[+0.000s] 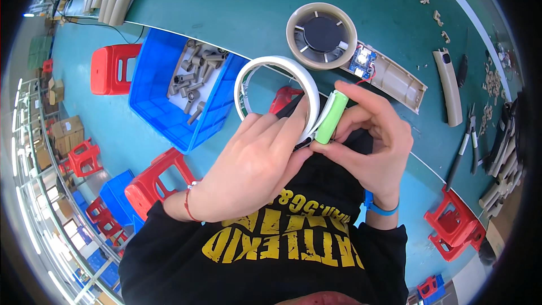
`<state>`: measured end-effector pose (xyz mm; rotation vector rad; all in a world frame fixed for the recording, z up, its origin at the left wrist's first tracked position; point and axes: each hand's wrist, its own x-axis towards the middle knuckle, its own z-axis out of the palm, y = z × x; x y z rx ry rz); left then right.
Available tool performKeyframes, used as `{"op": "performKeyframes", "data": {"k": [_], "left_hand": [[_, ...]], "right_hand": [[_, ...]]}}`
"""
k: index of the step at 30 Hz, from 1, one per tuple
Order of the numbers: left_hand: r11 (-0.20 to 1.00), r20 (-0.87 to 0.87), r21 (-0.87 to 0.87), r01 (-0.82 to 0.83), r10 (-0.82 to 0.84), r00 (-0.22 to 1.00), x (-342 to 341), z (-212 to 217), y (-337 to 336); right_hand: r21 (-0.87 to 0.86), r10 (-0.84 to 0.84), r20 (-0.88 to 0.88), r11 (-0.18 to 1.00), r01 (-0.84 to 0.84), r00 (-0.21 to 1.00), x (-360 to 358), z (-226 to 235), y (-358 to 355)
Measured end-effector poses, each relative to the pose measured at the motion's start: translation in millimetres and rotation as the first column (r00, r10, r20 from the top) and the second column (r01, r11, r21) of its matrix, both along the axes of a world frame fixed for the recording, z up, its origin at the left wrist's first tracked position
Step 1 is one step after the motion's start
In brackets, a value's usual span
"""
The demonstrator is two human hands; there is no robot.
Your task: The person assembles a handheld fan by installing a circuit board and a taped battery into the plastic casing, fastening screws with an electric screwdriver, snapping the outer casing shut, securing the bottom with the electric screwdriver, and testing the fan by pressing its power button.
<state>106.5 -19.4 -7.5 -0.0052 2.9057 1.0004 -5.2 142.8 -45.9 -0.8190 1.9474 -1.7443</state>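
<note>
My left hand [243,161] is closed on a large roll of white tape [312,87], with fingers through its ring. My right hand [381,141] pinches a green cylindrical battery [332,118] between thumb and fingers. A strip of tape from the roll lies against the battery's left side. Just beyond the hands, on the green table, is a beige handheld fan [293,33] with its handle shell [401,82] lying open. A small blue circuit board [363,61] sits at the handle's top, and a thin red wire runs from it toward my right hand.
Left of the table, a blue bin [152,87] holds several grey-beige parts. A loose handle cover [447,87], pliers [473,135] and small clips [437,18] lie at the right. More fan handles [118,0] are stacked far left. Red stools [161,178] stand around.
</note>
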Motion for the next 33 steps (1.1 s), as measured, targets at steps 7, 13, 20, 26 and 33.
{"op": "performKeyframes", "data": {"k": [7,13,20,26,33], "left_hand": [[0.995,0.010,-0.015,0.102,-0.101,0.995,-3.3,2.0,-13.6],[1.000,-0.141,-0.029,0.009,-0.013,0.990,-5.2,-6.8,-5.5],[0.996,-0.225,-0.026,-0.090,0.082,0.971,-3.9,-13.1,1.6],[0.986,-0.263,-0.027,-0.162,0.149,0.953,-2.3,-12.0,7.6],[0.975,-0.268,-0.039,-0.219,0.201,0.942,2.4,-11.6,8.6]], "right_hand": [[0.009,0.009,-0.008,1.000,-0.009,1.000,-0.9,0.2,-0.4],[-0.012,-0.007,0.037,1.000,0.008,0.999,-0.1,0.6,0.0],[0.002,-0.017,0.078,1.000,0.016,0.997,0.0,2.2,0.0],[-0.017,-0.035,0.036,0.999,0.035,0.999,-0.2,-1.0,1.4],[-0.041,-0.052,0.005,0.998,0.052,0.999,5.5,-3.9,0.2]]}}
